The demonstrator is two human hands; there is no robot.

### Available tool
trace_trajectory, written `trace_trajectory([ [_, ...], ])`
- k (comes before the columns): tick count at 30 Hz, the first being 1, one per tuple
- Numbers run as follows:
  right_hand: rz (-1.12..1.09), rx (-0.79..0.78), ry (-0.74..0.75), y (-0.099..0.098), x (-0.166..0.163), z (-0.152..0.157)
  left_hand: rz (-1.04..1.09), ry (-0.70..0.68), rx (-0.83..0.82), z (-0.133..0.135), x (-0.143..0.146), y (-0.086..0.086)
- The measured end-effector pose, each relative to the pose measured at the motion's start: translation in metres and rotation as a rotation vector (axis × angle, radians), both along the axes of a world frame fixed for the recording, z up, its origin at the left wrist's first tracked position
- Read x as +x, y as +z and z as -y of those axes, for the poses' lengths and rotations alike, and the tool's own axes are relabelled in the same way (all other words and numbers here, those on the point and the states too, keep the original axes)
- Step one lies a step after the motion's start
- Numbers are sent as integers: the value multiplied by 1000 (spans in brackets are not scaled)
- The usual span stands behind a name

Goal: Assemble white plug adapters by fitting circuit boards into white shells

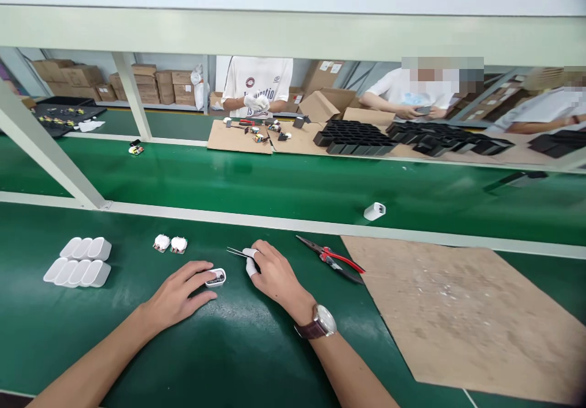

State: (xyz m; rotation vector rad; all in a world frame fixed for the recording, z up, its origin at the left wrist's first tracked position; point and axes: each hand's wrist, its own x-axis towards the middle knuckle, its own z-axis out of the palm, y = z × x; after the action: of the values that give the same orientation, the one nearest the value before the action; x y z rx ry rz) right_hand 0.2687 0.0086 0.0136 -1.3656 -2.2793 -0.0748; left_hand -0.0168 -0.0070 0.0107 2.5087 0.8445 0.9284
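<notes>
Two fingers (201,269) pinch casing (216,278); two, tweezers (237,251).

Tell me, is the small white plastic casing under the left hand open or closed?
Open: the small white plastic casing shows a dark hollow inside its white rim.

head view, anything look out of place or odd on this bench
One white shell lies alone on the middle belt, apart from the neat rows of white shells at left. The cardboard sheet sits askew, dusted with pale specks. Nothing looks spilled or broken.
</notes>
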Motion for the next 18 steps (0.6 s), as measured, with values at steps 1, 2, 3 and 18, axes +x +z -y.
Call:
trace_trajectory([
  [1, 17, -11, -6, -4, 0, -2, -7, -8, 23, 0, 0, 0],
  [2, 27, -21, -9, -7, 0, -3, -14, -16, 37, -1, 0, 1],
  [3, 31, -26, -12, -8, 0, -4, -19, -25, 47, -1, 0, 1],
  [18, -115, 97, 281, -14, -25, 11, 496, 164, -646, -3, 8, 7],
])
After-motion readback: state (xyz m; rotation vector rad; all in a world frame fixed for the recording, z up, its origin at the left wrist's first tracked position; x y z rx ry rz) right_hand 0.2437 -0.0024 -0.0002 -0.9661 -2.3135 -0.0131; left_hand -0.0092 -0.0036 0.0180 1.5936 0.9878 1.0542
